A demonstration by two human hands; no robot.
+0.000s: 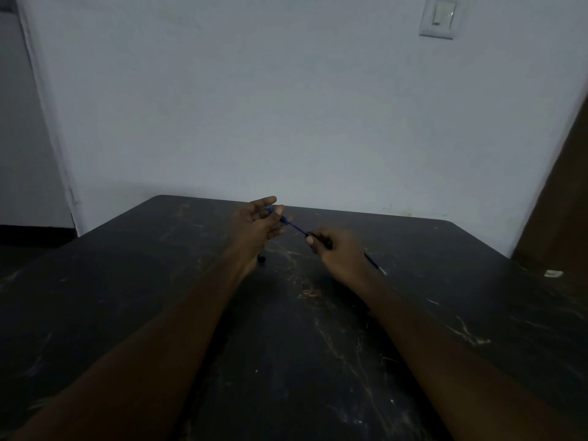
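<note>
Holding the pen [297,230] above the worktop [159,297], we grip its barrel in the curled fingers of our right hand [334,249] to steady it while our left hand [259,226] pinches the blue far end, apparently to twist or pull it free.

A single wide-angle view is taken from the head; it is aimed forward and slightly down across the table [127,313]; the left hand [257,226] and right hand [337,251] are caught near, mid-frame; the wall [286,106] is faced beyond.
</note>
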